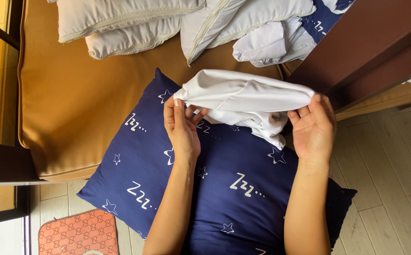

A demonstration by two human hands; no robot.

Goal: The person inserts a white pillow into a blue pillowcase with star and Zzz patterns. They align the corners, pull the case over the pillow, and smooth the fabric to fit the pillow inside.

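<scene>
Over a plump navy star-print pillow (224,189), left hand (183,130) and right hand (313,127) grip closed on smooth, bunched white cloth (243,97).

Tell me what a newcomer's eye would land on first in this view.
First comes the white fabric stretched across the centre, gripped at its ends by the left hand and the right hand. Right beneath it lies a navy pillow printed with white stars and letters, half on a tan cushion. More pale pillows pile up along the top edge.
</scene>
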